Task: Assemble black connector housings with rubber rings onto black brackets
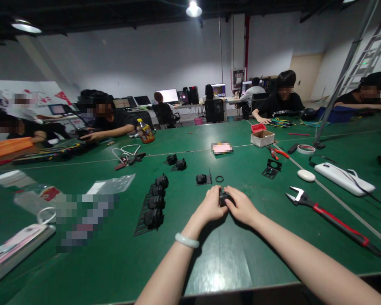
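Observation:
My left hand [212, 204] and my right hand [241, 205] meet over the green table, fingers closed round a small black part [222, 199]. Much of that part is hidden by the fingers, so its exact kind does not show. Just beyond them lies a black ring [219, 178], next to a black bracket carrying a round black fitting [201, 179]. To the left, several similar black fittings [154, 218] stand in a row on slotted plates. Farther back are two more black fittings [179, 164]. A black bracket with a round hole [272, 168] sits to the right.
On the right lie a red-handled adjustable wrench [333, 220], a white power strip [343, 178], a white oval object [306, 176] and pliers [278, 152]. A small box [262, 138] stands farther back. Leftward are a plastic bag [112, 186] and a bottle [145, 131]. Other people sit around the table.

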